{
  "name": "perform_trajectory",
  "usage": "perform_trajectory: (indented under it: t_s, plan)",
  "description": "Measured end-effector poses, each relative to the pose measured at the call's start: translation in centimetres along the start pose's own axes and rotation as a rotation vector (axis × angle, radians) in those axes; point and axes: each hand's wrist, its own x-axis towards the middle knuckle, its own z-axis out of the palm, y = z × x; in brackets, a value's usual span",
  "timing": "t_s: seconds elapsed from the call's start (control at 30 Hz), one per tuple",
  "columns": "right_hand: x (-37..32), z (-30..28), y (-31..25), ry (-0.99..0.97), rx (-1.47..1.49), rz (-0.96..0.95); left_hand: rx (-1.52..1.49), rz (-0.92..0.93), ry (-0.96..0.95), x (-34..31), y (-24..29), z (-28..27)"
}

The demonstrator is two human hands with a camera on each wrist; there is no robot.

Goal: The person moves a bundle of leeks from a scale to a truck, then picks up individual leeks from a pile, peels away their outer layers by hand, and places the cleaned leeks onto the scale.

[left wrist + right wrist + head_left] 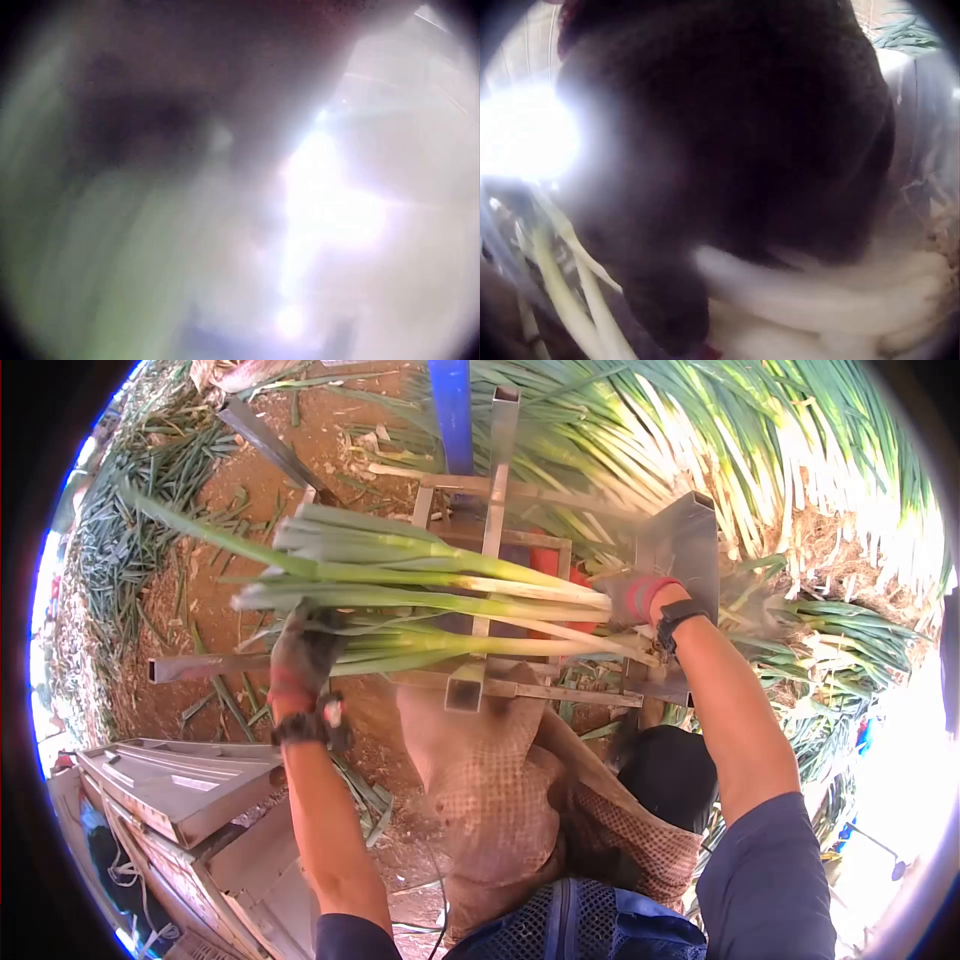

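Note:
A bunch of long green onions (430, 600) lies crosswise over a metal frame in the head view, its green leaves to the left and white ends to the right. My gloved left hand (303, 655) grips the bunch from below at the leaf side, its fingertips hidden by the leaves. At the white ends, my gloved right hand (632, 600) holds the stalks. In the right wrist view the dark glove (735, 135) covers much of the picture, with white stalks (817, 296) under its fingers. The left wrist view is blurred, showing pale green stalks (112, 262) below the glove.
The metal frame (497, 490) has square tubes and an upright plate (680, 545) at the right. A blue post (452, 415) rises behind. Piled green onions (760, 430) fill the far right. Cut leaves (150, 560) litter the left ground; a metal box (180, 785) stands lower left.

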Motion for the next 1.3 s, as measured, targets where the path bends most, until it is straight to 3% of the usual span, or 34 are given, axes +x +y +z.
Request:
perform_trajectory:
  t_s: [0.13, 0.27, 0.33, 0.4, 0.5, 0.6, 0.63, 0.7, 0.73, 0.83, 0.93, 1.13, 1.3]
  plan:
    - [-1.0, -1.4, -0.2, 0.031, 0.017, 0.005, 0.671, 0.09, 0.267, -6.0, 0.6, 1.9]
    - [-1.3, -3.2, -1.5, 0.101, 0.178, -0.094, 0.974, 0.501, -0.041, -4.4, -0.7, 9.2]
    - [-1.1, -3.4, -1.8, 0.104, 0.186, -0.085, 1.386, 1.01, -0.155, -0.3, -2.1, 13.0]
    - [-1.7, -4.1, -2.5, 0.065, 0.231, -0.036, 1.703, 1.085, -0.177, 3.5, -3.0, 16.3]
    - [-2.1, -3.1, -2.3, 0.093, 0.229, -0.041, 2.003, 1.115, -0.254, 6.7, -4.5, 17.4]
    - [-2.1, -2.7, -2.2, 0.04, 0.147, -0.041, 2.11, 0.737, -0.202, 5.2, -4.8, 17.4]
    - [-2.1, -2.8, -2.6, 0.002, 0.111, -0.038, 2.123, 0.718, -0.162, 4.6, -5.2, 17.0]
    - [-2.7, -3.1, -4.7, 0.132, -0.004, -0.075, 2.151, 0.676, -0.076, 3.8, -5.9, 15.8]
    - [-2.7, -3.1, -6.0, 0.198, -0.067, -0.101, 2.156, 0.712, -0.079, 3.7, -6.1, 15.6]
    - [-1.6, -1.8, -9.5, 0.44, 0.113, -0.332, 2.089, 0.928, -0.064, 4.9, -6.9, 14.3]
    - [0.5, -1.0, -13.1, 0.444, -0.188, -0.384, 2.092, 0.927, -0.039, 4.8, -7.2, 14.3]
    - [-1.6, -3.6, -10.2, 0.25, 0.439, -0.219, 1.98, 0.983, -0.052, 5.0, -7.5, 12.9]
    - [-8.0, -6.9, -5.1, 0.321, 0.645, -0.075, 1.997, 0.966, -0.062, 4.6, -7.5, 12.7]
